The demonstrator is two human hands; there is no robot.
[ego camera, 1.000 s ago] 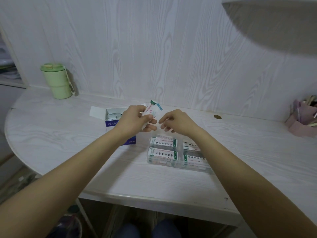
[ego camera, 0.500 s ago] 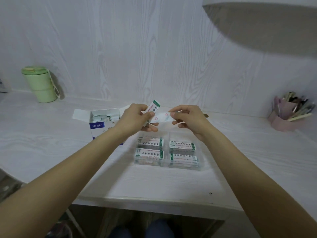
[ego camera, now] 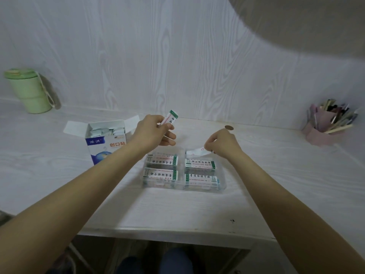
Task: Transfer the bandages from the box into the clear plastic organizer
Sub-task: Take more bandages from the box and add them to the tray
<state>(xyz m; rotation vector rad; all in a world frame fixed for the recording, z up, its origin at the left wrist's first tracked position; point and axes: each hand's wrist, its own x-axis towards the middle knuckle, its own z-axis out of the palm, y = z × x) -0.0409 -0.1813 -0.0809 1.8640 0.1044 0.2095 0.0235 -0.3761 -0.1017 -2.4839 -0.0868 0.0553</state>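
An open white and blue bandage box [ego camera: 102, 143] stands left of centre with wrapped bandages inside. In front of me lies the clear plastic organizer [ego camera: 222, 185], its compartments holding stacks of bandages [ego camera: 161, 176]. My left hand [ego camera: 153, 132] grips a small bunch of bandages [ego camera: 170, 117] raised above the organizer's far left corner. My right hand [ego camera: 222, 144] pinches a single bandage [ego camera: 197, 151] and holds it low over the organizer's far right compartment.
A green lidded cup [ego camera: 29, 89] stands at the back left against the wall. A pink holder full of pens [ego camera: 324, 126] sits at the back right. A small brown coin-like disc [ego camera: 229, 127] lies just beyond my right hand. The table's front edge runs close below the organizer.
My right hand took one bandage from the bunch in my left hand and carried it right and down to the organizer's far right compartment. The left hand stayed raised with the rest.
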